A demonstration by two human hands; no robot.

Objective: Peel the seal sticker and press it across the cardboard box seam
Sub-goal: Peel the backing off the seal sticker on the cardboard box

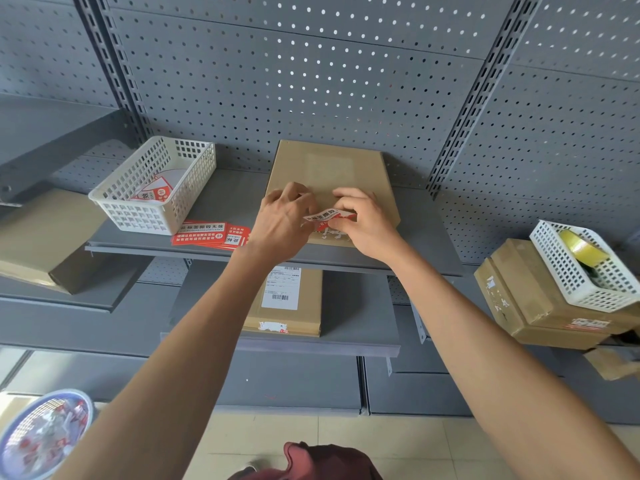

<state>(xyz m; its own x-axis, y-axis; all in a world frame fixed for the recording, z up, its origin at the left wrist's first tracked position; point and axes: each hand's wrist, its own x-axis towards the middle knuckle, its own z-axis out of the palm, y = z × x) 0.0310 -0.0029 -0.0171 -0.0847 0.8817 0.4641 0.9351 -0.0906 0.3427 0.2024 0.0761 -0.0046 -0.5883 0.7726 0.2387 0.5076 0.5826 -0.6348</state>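
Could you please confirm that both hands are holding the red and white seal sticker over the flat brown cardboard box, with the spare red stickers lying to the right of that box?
Not quite: the head view shows the spare red stickers lying to the left of the flat brown cardboard box, beside the white plastic basket. The rest holds: the left hand and right hand hold the red and white seal sticker over that box.

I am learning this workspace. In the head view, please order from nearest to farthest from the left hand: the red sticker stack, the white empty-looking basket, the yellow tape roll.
1. Red sticker stack, just left of the left hand.
2. White lattice basket, farther left.
3. Yellow tape roll, far right.
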